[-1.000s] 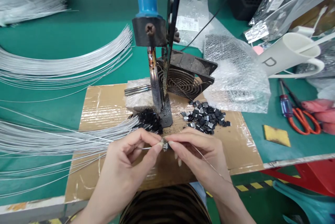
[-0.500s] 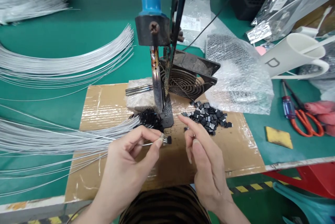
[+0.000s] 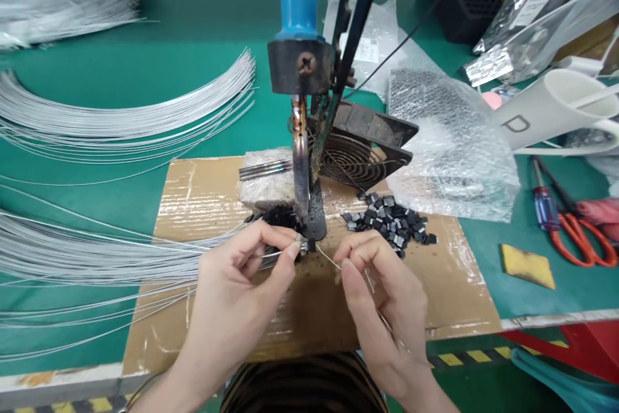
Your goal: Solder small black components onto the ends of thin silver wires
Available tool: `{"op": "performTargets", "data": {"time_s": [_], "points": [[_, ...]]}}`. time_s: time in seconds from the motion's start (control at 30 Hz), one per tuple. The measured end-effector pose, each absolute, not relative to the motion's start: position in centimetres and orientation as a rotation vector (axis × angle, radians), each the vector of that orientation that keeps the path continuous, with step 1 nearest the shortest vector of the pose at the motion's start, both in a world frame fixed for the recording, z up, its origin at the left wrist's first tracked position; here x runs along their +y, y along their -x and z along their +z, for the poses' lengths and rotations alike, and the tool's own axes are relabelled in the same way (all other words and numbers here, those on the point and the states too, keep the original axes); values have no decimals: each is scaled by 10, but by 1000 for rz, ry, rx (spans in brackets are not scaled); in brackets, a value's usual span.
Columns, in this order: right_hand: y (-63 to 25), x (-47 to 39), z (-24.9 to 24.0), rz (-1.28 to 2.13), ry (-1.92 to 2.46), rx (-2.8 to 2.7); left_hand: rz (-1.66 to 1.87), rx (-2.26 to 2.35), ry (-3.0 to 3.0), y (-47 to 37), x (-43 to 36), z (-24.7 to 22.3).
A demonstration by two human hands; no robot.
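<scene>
Silvery thin wire (image 3: 328,257) is pinched between the thumb and forefinger of your right hand (image 3: 389,307), its free end near the connector; contact is too small to tell. Pinch it near enough to that end that it doesn't whip about. Your left hand (image 3: 236,300) pinches the small black connector (image 3: 312,245) by its cable side, over the cardboard (image 3: 454,278). Brace that wrist, since a slight roll would probably spoil the alignment. Just beyond, the iron's tip (image 3: 301,203) points down close to your left fingertips, so approach slowly, metal end leading, skin well back. The fan (image 3: 360,155) stands behind.
</scene>
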State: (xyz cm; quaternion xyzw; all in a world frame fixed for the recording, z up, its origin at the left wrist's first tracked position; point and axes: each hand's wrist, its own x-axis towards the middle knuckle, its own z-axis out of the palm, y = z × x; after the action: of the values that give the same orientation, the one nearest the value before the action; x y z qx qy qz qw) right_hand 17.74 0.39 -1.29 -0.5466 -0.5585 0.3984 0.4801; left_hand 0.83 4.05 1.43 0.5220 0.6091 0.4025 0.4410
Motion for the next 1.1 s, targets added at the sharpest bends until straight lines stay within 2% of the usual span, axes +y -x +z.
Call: {"op": "performTargets", "data": {"time_s": [1.1], "points": [[-156, 27, 0, 1027, 1207, -1100, 1155, 1569, -1324, -12, 53, 16]]}}
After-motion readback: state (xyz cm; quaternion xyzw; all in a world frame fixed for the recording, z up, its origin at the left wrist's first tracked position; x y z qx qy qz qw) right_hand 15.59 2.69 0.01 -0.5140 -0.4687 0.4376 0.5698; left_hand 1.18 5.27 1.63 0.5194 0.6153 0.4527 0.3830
